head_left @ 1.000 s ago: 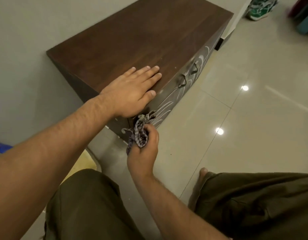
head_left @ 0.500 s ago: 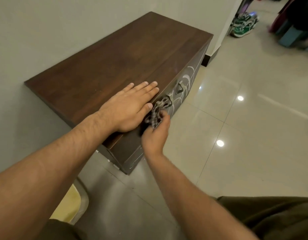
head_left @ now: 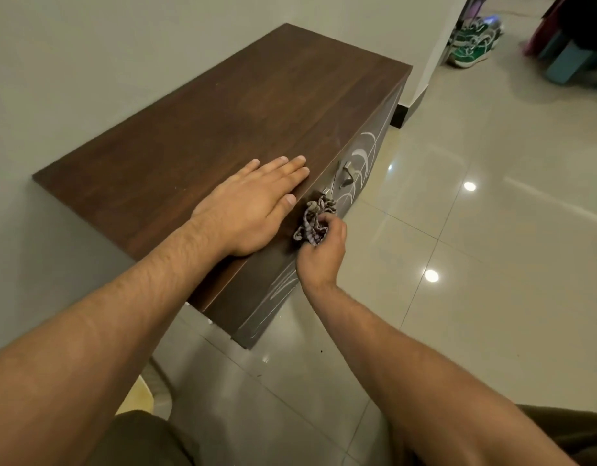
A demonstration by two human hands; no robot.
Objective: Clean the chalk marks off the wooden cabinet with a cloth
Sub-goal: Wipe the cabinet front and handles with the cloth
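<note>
The right hand [head_left: 319, 253] has its grip closed round the bunched grey striped cloth [head_left: 315, 218], pressed to the front of the dark brown wooden cabinet [head_left: 223, 122]; the left hand [head_left: 253, 203] lies flat on top. The cloth looks soft and light, best held wadded in the fist

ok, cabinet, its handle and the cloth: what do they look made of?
Cabinet: dark brown wood or wood-look laminate, can't tell which; matte, grain lines run along the top.
Handle: probably metal, dull grey sheen.
Cloth: thin woven fabric, checked pattern, crumpled soft in the right hand.
</note>
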